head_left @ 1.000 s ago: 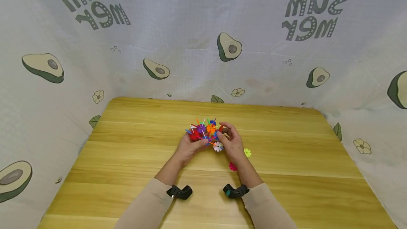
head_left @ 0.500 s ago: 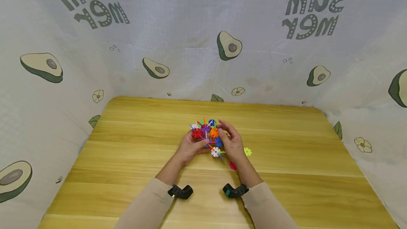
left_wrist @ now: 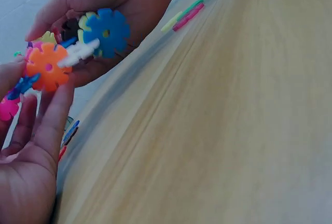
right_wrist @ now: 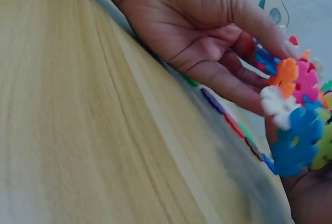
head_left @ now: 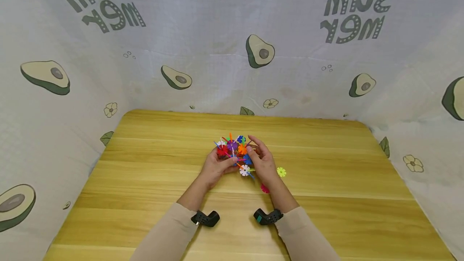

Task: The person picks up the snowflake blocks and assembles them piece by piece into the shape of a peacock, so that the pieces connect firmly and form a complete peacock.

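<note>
A cluster of interlocking plastic snowflake discs [head_left: 232,145] in many colours is held between both hands, over the middle of the table. My left hand [head_left: 214,168] grips its left side, thumb across the near face. On the opposite side, my right hand [head_left: 265,167] holds it with the thumb at an orange disc [head_left: 242,148] and the index finger raised. A white disc [head_left: 244,170] sticks out toward me at the bottom. In the left wrist view, a blue disc [left_wrist: 107,33] sits against the right palm, and left fingertips touch an orange disc [left_wrist: 48,67].
A yellow-green disc [head_left: 281,172] and a pink disc [head_left: 265,188] lie by the right wrist. The right wrist view shows a row of several loose discs [right_wrist: 233,125] on the wooden table [head_left: 163,212]. A printed cloth [head_left: 217,23] hangs around the table.
The cluster has turned a little in the hands, and its white disc now sits slightly lower and further left. Both hands stay in nearly the same place.
</note>
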`<move>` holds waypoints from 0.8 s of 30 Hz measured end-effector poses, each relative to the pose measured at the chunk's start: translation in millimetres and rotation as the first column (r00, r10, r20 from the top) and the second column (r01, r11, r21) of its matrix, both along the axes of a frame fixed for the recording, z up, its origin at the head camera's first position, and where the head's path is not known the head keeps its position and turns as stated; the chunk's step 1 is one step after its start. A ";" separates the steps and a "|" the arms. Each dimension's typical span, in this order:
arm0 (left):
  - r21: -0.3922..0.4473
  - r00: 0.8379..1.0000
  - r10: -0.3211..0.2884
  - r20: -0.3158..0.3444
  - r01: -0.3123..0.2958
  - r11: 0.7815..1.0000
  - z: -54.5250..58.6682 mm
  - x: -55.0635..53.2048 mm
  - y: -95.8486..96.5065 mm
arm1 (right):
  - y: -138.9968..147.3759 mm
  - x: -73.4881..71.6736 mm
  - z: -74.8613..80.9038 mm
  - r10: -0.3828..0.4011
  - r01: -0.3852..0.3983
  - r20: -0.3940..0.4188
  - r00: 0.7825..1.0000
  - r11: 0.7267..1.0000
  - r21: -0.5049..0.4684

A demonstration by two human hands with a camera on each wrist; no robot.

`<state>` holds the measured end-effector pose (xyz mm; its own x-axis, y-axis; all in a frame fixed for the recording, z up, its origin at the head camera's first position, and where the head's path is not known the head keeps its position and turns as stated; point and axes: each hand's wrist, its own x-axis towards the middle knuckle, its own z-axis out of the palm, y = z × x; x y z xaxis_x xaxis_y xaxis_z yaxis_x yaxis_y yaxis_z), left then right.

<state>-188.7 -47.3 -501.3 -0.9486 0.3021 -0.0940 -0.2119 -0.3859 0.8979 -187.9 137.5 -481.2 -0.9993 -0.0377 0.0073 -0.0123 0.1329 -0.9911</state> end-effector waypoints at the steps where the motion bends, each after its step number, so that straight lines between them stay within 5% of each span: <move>1: -0.005 1.000 0.009 -0.001 -0.009 1.000 0.1 -0.1 0.0 | 0.4 -0.1 0.1 0.006 -0.006 0.013 1.000 1.000 -0.006; 7: -0.039 1.000 0.014 0.009 -0.014 0.999 0.2 -0.7 0.3 | 6.7 -3.8 0.1 -0.006 0.010 0.059 0.998 0.998 -0.058; 16: -0.077 0.999 -0.032 0.028 0.034 0.996 2.9 -2.1 0.0 | 32.6 -12.8 2.5 -0.125 0.139 0.107 0.986 0.981 -0.138; 24: -0.094 0.999 0.033 -0.022 -0.035 0.995 4.8 -1.6 -3.5 | 81.5 -17.7 4.4 -0.304 0.308 0.101 0.947 0.951 -0.033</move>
